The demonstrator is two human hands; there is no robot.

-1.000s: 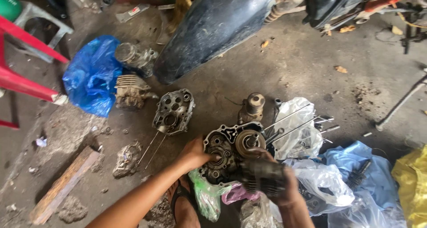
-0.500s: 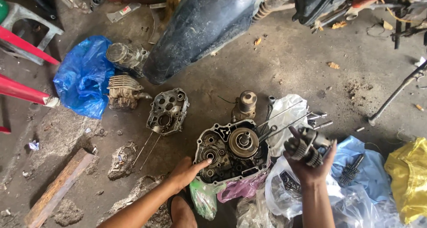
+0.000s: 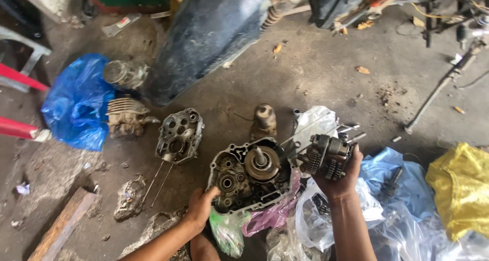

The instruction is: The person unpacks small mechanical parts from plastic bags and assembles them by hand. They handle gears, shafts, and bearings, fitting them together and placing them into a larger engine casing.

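I see the big dark fender (image 3: 209,37) filling the upper middle of the frame and a blue plastic bag (image 3: 76,103) at left on the concrete floor (image 3: 316,77). At lower centre lies the open engine crankcase (image 3: 249,177), my left hand (image 3: 201,205) resting on its lower left edge with fingers curled over the rim. Just right of it, my right hand (image 3: 338,177) has its fingers wrapped tight around the gear cluster (image 3: 326,154), lifted clear of the case.

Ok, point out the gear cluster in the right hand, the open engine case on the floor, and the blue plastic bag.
gear cluster (image 3: 326,156), head view, on its toothed middle.
engine case (image 3: 232,182), head view, on its inner left half.
blue plastic bag (image 3: 76,103), head view, on its crumpled middle.
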